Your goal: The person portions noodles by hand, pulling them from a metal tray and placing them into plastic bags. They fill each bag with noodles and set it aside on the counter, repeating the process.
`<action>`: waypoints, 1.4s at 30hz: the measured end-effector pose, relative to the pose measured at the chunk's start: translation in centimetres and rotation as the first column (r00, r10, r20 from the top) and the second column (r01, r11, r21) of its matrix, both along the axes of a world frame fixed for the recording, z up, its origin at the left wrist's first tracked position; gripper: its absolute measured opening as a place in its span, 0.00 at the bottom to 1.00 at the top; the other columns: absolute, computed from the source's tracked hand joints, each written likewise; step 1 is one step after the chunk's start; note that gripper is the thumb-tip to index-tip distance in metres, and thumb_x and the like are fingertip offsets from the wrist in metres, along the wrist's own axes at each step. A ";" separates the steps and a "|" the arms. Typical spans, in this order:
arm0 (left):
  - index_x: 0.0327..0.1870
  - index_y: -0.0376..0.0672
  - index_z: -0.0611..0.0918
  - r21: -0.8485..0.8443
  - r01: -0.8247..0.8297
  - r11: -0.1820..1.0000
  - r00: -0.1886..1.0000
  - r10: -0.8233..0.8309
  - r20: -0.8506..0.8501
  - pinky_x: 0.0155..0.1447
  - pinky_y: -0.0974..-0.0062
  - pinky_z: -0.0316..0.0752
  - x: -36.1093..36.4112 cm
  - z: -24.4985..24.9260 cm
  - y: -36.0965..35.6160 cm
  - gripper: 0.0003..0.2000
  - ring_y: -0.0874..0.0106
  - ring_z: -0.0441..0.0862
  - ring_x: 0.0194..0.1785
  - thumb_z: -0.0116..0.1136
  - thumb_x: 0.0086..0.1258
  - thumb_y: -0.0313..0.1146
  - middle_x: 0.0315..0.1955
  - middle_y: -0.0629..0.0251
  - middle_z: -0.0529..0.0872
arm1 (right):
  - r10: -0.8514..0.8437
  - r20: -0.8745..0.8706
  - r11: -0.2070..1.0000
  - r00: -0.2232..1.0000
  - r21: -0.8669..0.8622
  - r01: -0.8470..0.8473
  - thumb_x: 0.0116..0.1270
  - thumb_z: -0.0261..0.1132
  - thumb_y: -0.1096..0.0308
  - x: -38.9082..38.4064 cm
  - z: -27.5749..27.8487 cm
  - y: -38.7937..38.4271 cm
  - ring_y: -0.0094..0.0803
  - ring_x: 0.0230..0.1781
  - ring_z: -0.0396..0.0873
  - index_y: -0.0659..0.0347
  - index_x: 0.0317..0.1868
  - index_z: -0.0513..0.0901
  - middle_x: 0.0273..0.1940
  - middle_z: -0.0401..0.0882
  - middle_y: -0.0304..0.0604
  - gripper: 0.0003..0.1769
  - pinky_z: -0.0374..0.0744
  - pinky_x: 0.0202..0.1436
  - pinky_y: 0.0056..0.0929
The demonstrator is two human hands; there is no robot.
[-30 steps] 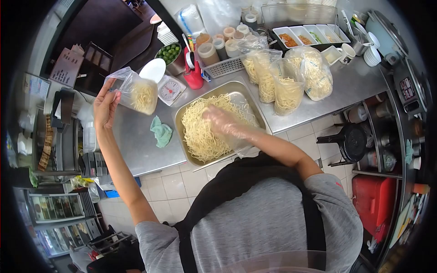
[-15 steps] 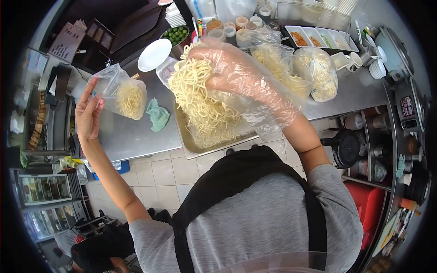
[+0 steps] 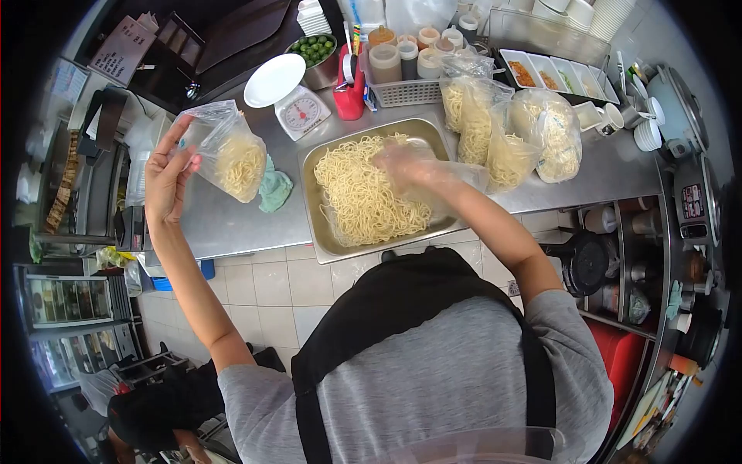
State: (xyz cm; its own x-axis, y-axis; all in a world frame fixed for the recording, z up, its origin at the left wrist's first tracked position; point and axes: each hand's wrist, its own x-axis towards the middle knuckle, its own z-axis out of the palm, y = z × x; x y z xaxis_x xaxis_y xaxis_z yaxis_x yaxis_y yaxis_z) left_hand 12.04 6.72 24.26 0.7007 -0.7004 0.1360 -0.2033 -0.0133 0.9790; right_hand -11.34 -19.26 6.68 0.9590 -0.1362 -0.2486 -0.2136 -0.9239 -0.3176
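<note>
A clear plastic bag (image 3: 239,162) with noodles in its lower part hangs from my left hand (image 3: 168,174), whose fingers and thumb pinch its upper edge. Loose pale noodles (image 3: 363,197) fill much of a metal tray (image 3: 426,136) on the counter. My right hand (image 3: 403,166), in a clear plastic glove, is at the right side of the noodle pile. Motion blurs its fingers, so I cannot see whether they grip any strands. A crumpled green cloth (image 3: 274,188) lies beside the hanging bag.
Behind the tray stand a weighing scale (image 3: 301,114) with a white pan, a bowl of green limes (image 3: 313,50) and a basket (image 3: 413,93) of sauce bottles. Several bagged noodles (image 3: 510,161) sit to the right. Another person (image 3: 147,406) is at lower left.
My right hand has gone down from above the tray, and the large noodle clump it held is now in the tray. My left hand and its bag have shifted slightly right.
</note>
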 end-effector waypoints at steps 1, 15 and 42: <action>0.63 0.32 0.71 -0.002 0.006 1.000 1.000 -0.006 -0.001 0.41 0.88 0.82 0.0 -0.1 -0.2 0.24 0.82 0.83 0.35 0.53 0.63 0.16 0.63 0.56 0.74 | -0.018 -0.055 0.997 0.998 -0.072 0.014 0.56 0.61 0.72 -0.2 2.8 1.3 0.44 0.61 0.71 0.54 0.55 0.75 0.57 0.70 0.48 0.23 0.73 0.59 0.43; 0.63 0.31 0.72 -0.001 0.061 0.998 0.997 -0.061 -0.042 0.40 0.86 0.82 -0.9 -1.2 -0.9 0.24 0.80 0.84 0.34 0.55 0.61 0.16 0.60 0.56 0.76 | 0.482 -0.001 0.816 0.876 -0.365 -0.449 0.56 0.59 0.61 3.0 -3.8 10.0 0.29 0.43 0.76 0.58 0.33 0.80 0.38 0.79 0.39 0.10 0.74 0.32 0.38; 0.63 0.31 0.73 0.002 0.058 0.998 0.997 -0.058 -0.051 0.39 0.86 0.82 -2.0 -1.5 0.0 0.24 0.81 0.84 0.31 0.55 0.62 0.16 0.59 0.57 0.78 | 0.653 -0.008 0.745 0.758 -0.176 -0.644 0.58 0.61 0.71 3.1 -5.8 8.8 0.41 0.34 0.83 0.56 0.49 0.80 0.34 0.81 0.44 0.17 0.79 0.35 0.40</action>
